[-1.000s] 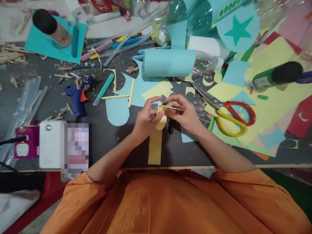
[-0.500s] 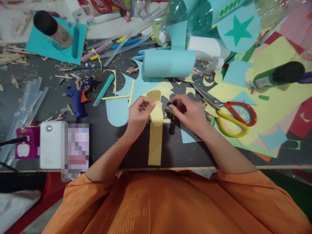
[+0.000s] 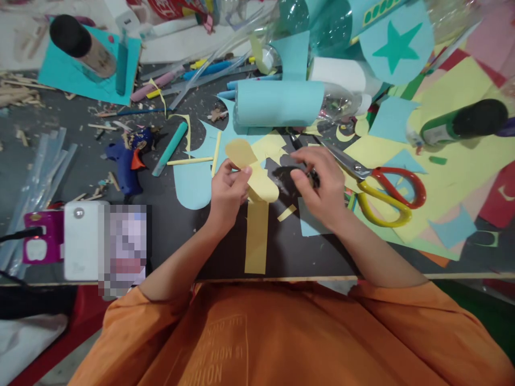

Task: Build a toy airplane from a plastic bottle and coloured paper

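My left hand pinches a yellow paper cutout with rounded ends between thumb and fingers. The cutout slants down to the right, above a darker yellow paper strip lying on the table. My right hand hovers just right of the cutout, its thumb and forefinger apart with nothing seen between them. A black pen-like thing lies slanted behind and under that hand, partly hidden by it. One small yellow paper scrap rests below the right thumb.
Scissors with red and yellow handles lie to the right, on paper sheets. A blue-wrapped bottle lies beyond my hands. Leftward are a blue glue gun, a teal stick and a white power bank.
The cutout has tilted, its upper end swinging left and its lower end right. My right hand has moved slightly right, and the black thing that stood near its fingertips now lies slanted behind it.
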{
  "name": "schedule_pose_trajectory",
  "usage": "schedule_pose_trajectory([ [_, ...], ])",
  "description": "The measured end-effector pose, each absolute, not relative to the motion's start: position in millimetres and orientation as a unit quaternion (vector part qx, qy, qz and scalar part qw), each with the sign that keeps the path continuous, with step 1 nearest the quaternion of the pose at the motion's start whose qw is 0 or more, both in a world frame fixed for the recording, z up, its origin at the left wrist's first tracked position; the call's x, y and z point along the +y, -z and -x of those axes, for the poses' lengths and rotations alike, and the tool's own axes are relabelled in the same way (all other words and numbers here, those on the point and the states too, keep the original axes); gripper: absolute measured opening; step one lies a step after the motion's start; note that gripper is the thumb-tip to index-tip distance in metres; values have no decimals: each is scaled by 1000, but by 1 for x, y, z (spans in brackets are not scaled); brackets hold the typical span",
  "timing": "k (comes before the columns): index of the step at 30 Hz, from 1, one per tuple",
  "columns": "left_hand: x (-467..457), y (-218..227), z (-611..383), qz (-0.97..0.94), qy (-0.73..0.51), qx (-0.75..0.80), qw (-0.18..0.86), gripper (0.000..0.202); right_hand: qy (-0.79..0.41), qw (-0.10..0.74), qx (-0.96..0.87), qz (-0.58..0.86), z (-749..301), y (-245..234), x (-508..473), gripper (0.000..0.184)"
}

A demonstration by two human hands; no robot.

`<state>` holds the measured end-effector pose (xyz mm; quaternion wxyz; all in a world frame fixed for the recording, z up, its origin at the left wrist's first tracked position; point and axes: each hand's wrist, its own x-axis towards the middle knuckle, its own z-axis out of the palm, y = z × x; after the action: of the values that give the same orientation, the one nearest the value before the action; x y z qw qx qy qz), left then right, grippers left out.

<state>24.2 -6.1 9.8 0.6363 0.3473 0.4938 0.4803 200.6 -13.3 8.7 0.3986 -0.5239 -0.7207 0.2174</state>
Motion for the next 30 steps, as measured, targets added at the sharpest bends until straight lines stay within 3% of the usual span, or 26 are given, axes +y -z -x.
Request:
schedule_pose_trajectory([
  [4, -11, -14, -29, -376, -426, 507, 648, 22, -474, 412, -618, 472, -179, -6, -28, 39],
  [6, -14, -16, -30, -397, -396, 508, 654, 23, -532, 411, -567, 477, -174, -4, -29, 37],
  [12, -15, -20, -29, -458, -329, 518, 643, 24, -539, 412, -513, 527, -184, -5, -16, 14],
  [17, -10, -20, -27, -444, -328, 506, 663, 13, -543, 411, -509, 526, -189, -15, -11, 20],
  [30, -10, -25, -27, -438, -330, 534, 644, 16, -546, 423, -517, 506, -189, -14, -12, 23],
])
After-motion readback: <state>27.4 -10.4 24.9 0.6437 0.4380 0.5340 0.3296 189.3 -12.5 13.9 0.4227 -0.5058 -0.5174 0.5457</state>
